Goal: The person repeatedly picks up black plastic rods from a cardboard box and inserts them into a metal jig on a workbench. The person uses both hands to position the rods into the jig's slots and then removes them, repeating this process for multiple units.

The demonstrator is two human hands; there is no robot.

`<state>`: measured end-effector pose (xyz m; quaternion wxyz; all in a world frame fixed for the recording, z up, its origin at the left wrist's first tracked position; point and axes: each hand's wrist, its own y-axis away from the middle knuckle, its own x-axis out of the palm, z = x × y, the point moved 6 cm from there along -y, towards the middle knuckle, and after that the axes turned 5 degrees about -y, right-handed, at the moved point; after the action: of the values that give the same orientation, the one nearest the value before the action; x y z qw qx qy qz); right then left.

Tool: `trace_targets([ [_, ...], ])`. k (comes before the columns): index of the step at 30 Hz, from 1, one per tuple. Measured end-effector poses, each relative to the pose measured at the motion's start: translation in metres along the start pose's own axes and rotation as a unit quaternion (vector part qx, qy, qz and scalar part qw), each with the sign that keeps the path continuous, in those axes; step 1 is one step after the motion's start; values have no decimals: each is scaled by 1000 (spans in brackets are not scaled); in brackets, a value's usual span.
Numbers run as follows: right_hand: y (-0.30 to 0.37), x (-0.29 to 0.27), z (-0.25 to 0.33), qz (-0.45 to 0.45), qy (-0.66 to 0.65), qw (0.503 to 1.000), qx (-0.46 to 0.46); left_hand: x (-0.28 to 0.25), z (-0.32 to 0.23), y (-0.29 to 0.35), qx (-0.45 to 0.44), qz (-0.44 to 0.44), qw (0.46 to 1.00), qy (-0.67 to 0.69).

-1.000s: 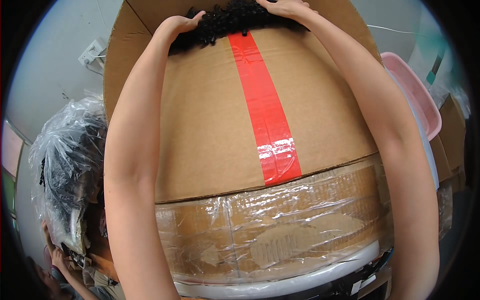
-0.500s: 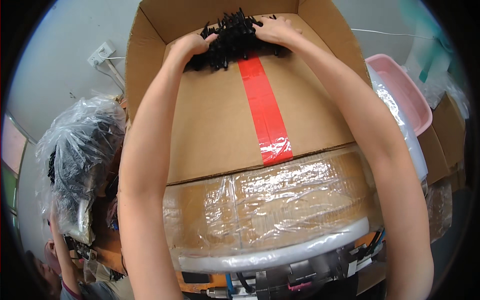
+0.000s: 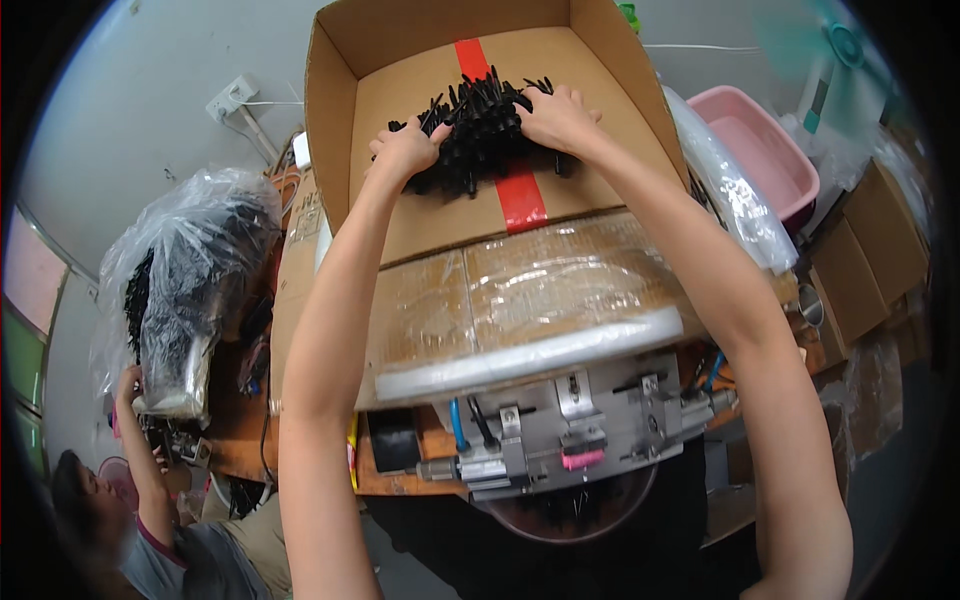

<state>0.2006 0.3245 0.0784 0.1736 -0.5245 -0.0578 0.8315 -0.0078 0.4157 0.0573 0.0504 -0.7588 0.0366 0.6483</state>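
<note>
A pile of slender black pieces (image 3: 480, 140), stick-like with narrow tips, lies on the floor of an open cardboard box (image 3: 420, 225). My left hand (image 3: 408, 150) grips the pile's left side, its thumb pressed against the pieces. From the right, my right hand (image 3: 560, 118) curls its fingers around the pile's other edge. Both hands squeeze the heap between them; some fingertips are hidden among the pieces. Red tape (image 3: 522, 202) runs along the box floor, showing in front of and behind the pile.
Nearer me sit a taped carton (image 3: 570, 275) and a metal fixture (image 3: 570, 430) with hoses. A plastic-covered bundle (image 3: 205, 270) stands left, beside a seated co-worker (image 3: 160, 530). At right are a pink basin (image 3: 755, 150), bubble wrap (image 3: 745, 205) and a green fan (image 3: 845, 45).
My hands have drawn the black pile from near the box's far wall toward me, and red tape now shows behind it. The view has shifted, bringing the metal fixture into sight.
</note>
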Motion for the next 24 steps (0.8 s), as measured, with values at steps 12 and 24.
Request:
trace_targets([
  [12,99,-11,0,16,-27,999,-17,21,11,108,15,-2,999,37],
  [24,111,-12,-15,27,-114,993,31,10,8,151,12,-26,997,77],
])
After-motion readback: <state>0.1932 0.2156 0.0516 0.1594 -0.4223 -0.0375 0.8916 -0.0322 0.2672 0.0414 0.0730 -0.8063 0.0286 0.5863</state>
